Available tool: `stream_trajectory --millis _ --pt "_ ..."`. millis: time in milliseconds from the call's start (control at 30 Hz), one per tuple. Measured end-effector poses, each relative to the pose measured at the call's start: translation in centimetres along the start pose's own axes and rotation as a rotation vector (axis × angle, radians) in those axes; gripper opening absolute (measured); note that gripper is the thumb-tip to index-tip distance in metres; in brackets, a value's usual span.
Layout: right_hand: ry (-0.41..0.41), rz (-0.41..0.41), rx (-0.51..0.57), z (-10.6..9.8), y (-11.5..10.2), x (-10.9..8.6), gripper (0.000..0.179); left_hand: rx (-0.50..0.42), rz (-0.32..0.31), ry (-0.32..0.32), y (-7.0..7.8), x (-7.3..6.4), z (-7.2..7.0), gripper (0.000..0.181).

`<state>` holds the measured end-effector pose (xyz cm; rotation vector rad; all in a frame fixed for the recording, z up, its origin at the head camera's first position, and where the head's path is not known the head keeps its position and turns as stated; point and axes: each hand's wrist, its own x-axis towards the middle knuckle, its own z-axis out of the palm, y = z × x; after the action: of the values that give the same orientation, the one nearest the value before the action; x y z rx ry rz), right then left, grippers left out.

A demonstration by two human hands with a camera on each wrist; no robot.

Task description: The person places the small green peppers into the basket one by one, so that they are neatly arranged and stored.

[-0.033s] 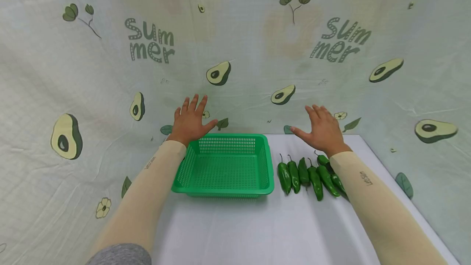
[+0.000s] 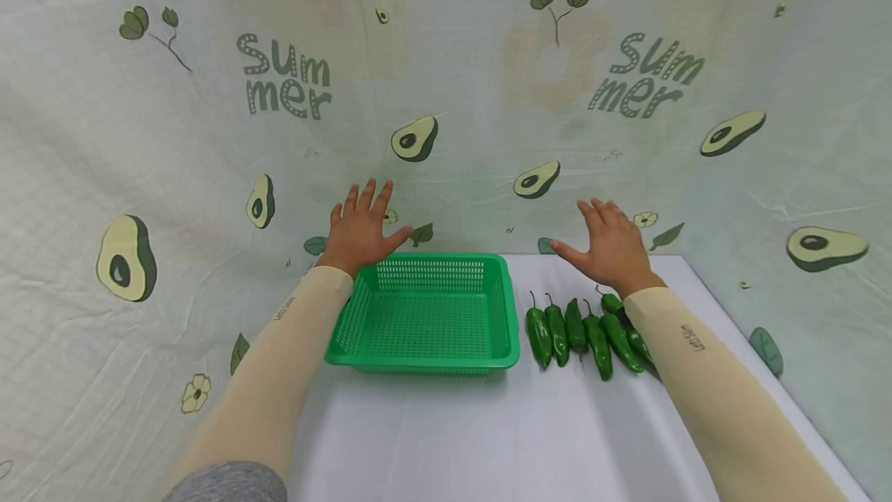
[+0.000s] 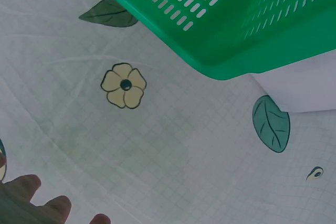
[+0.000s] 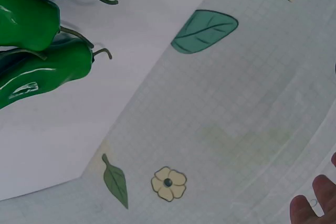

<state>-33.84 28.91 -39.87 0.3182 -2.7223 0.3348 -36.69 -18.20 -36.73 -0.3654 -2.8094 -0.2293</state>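
Observation:
In the head view, my left hand (image 2: 358,235) hovers at the far left corner of a green plastic basket (image 2: 512,324), fingers spread and holding nothing. The basket has slotted walls and nothing lies in it. My right hand (image 2: 609,246) is raised beyond a row of green peppers (image 2: 557,334), its thumb out to the side and its grasp empty. Several peppers lie side by side with most stems pointing away; my right forearm hides part of the rightmost ones. Only fingertips of each hand show in the wrist views, apart from the basket (image 3: 220,72) and the peppers (image 4: 58,74).
A white table (image 2: 446,440) carries the basket at left and the peppers at right. Behind and around it hangs a pale cloth (image 2: 460,45) printed with avocados, leaves and lettering. Light sleeves (image 2: 279,362) cover both forearms.

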Motion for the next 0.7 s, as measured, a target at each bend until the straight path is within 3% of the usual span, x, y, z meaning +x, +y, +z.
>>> stream_trajectory --millis 200,333,533,700 --pt "-0.017 0.002 0.001 0.7 0.1 -0.1 0.107 -0.005 -0.014 -0.038 -0.7 -0.4 0.7 0.097" --pt "-0.02 -0.001 0.002 0.9 0.3 -0.1 0.107 -0.054 -0.013 -0.075 -2.5 -1.3 1.3 0.096" --pt "-0.062 -0.01 0.011 1.3 0.3 -0.7 0.107 -0.229 -0.008 -0.187 -6.7 -4.1 4.0 0.093" --pt "-0.103 -0.025 0.008 1.7 0.5 -1.5 0.103 -0.427 -0.053 -0.238 -8.5 -6.8 6.1 0.092"
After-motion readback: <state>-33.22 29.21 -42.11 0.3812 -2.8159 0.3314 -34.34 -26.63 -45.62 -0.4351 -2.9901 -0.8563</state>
